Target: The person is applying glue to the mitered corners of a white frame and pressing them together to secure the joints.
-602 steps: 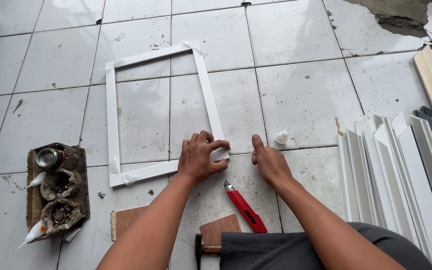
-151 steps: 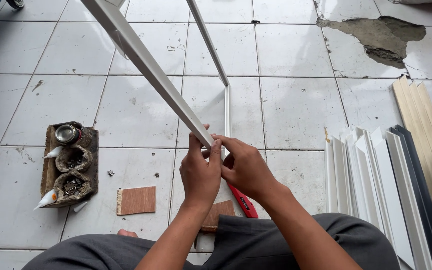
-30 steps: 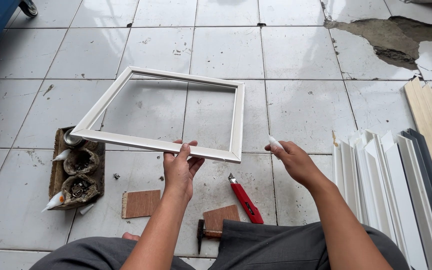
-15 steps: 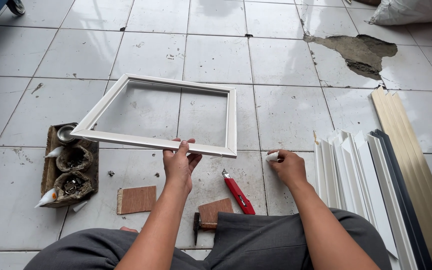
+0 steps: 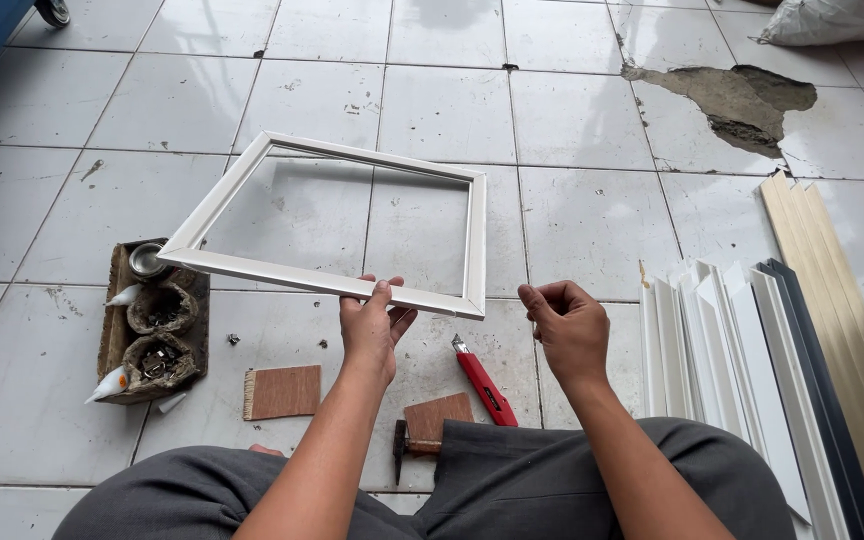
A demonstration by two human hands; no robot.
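Bare forearms without sleeves or jewellery; grey trousers cover the legs.

A makeshift floor workshop: white tiles [image 5: 452,110] with a broken patch [image 5: 732,100], stacked frame strips [image 5: 752,360] right of the fingers, a tray of nails [image 5: 152,330] left.

Left hand [image 5: 372,325]: raised, fingers pinched closed, forearm extended forward.
Right hand [image 5: 565,325]: loosely curled, palm inward, free.

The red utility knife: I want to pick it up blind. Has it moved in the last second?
No. The red utility knife lies on the same tile, beside the brown wooden block.
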